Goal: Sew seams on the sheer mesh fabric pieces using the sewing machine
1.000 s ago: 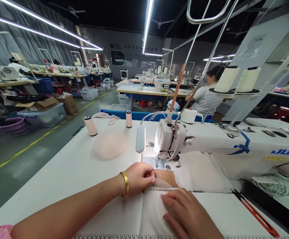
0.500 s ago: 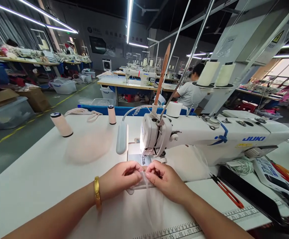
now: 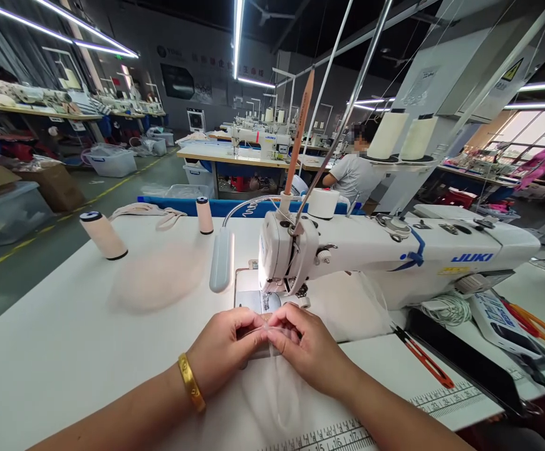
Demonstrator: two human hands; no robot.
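Just in front of the presser foot of a white sewing machine (image 3: pixel 282 250), my left hand (image 3: pixel 228 344) and my right hand (image 3: pixel 303 347) meet fingertip to fingertip. Both pinch the edge of a thin, sheer white fabric (image 3: pixel 279 394), which hangs down over the table toward me. A gold bangle (image 3: pixel 191 382) circles my left wrist. The lit needle area and metal plate (image 3: pixel 249 300) lie right beyond my fingers. Exactly how the fabric edge is folded between the fingertips is hidden.
Left on the table are a sheer fabric piece (image 3: pixel 157 279), a peach thread cone (image 3: pixel 104 236) and a smaller one (image 3: pixel 204 216). A lamp (image 3: pixel 221 260) stands by the needle. Right lie orange-handled thread snips (image 3: pixel 427 360), a black tray (image 3: pixel 463 357) and orange scissors (image 3: pixel 535 322). A co-worker (image 3: pixel 354 172) sits beyond.
My hands have drawn closer together and the fingertips now meet on the fabric edge. The left wrist has turned slightly. The whole view has shifted a little.
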